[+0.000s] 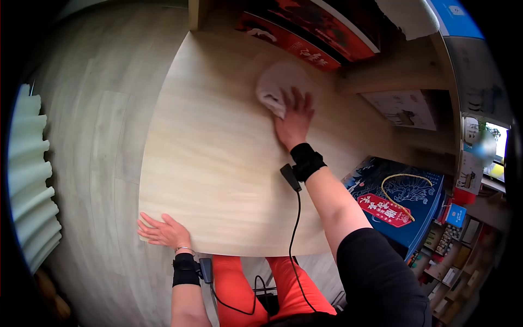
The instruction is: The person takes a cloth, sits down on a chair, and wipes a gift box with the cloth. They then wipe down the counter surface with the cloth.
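A pale, folded cloth (283, 82) lies on the wooden tabletop (218, 152), near the red box. My right hand (295, 117) reaches far out over the table and presses on the cloth with its fingers, which look slightly blurred. Part of the cloth's near edge is folded up beside the thumb. My left hand (166, 232) rests at the near left corner of the tabletop, fingers spread and holding nothing. Both wrists wear black straps with a small cabled device.
A blue gift box (392, 201) with a gold cord handle stands at the table's right. Red and black boxes (310, 38) sit at the far side by a shelf post (403, 76). A cable (296, 229) hangs from the right wrist. A pale curtain (32, 180) is at left.
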Motion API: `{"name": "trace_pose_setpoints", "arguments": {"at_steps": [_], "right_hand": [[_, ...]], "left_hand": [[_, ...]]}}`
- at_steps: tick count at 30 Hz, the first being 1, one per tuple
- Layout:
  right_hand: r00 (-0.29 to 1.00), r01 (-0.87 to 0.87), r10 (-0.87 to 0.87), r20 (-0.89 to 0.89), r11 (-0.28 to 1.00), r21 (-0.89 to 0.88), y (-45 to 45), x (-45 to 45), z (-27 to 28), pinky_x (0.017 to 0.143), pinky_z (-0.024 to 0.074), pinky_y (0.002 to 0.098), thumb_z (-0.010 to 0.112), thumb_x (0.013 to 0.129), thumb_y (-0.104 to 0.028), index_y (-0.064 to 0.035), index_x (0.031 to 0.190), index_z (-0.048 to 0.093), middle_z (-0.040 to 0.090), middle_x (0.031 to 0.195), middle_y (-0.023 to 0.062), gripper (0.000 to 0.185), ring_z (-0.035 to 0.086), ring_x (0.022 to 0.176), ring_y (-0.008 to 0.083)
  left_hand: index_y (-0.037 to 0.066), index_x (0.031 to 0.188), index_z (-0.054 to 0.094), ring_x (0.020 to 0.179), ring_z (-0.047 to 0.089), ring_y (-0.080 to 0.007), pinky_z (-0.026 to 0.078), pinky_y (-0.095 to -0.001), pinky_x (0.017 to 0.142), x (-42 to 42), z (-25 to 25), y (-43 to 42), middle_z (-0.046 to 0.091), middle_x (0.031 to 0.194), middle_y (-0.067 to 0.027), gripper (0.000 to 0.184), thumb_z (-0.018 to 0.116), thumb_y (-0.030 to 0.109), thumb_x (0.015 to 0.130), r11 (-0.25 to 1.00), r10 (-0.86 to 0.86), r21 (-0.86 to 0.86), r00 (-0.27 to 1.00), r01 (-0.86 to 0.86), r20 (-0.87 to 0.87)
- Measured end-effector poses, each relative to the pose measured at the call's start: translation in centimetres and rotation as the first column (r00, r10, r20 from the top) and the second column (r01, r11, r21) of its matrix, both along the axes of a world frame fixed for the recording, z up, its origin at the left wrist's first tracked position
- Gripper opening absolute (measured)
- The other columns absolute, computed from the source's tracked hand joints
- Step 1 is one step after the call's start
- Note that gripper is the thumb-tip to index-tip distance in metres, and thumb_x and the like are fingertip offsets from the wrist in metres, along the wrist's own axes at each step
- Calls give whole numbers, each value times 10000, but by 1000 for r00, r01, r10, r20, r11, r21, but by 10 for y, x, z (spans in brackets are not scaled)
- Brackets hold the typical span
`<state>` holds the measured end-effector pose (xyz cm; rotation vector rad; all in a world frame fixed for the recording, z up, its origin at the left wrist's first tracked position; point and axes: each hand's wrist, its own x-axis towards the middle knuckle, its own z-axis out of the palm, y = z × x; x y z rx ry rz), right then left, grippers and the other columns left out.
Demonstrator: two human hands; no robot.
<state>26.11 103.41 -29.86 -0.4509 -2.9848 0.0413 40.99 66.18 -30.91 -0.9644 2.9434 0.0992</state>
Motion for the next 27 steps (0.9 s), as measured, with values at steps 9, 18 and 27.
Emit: {"name": "trace_pose_setpoints", "arguments": {"at_steps": [9, 18, 27], "right_hand": [[905, 424, -422, 49, 903, -72, -16, 109, 6, 1005, 248, 685, 667, 745, -212, -219, 1400, 403, 279, 1474, 115, 707, 151, 1367, 449], [699, -595, 709, 95, 650, -472, -136, 232, 18, 977, 269, 716, 766, 599, -235, -371, 1331, 491, 350, 1466, 23, 794, 228, 1381, 362], [999, -22, 13, -37, 965, -262, -123, 58, 11, 1030, 171, 708, 721, 700, -184, -327, 1357, 444, 324, 1451, 79, 727, 141, 1378, 423]], "left_hand": [[146, 1486, 189, 1412, 77, -417, 166, -624, 1072, 0, -1, -1, 154, 1521, -133, 609, 386, 394, 966, 999, -19, -48, 1000, 19, -7], [115, 1485, 183, 1413, 47, -430, 136, -627, 1080, -2, 4, 0, 137, 1515, -170, 656, 418, 388, 938, 1000, 10, 26, 999, -10, 31], [117, 1474, 197, 1404, 62, -441, 128, -640, 1078, 0, -1, -3, 155, 1504, -180, 660, 443, 401, 932, 999, -5, 35, 999, 6, -33]]}}
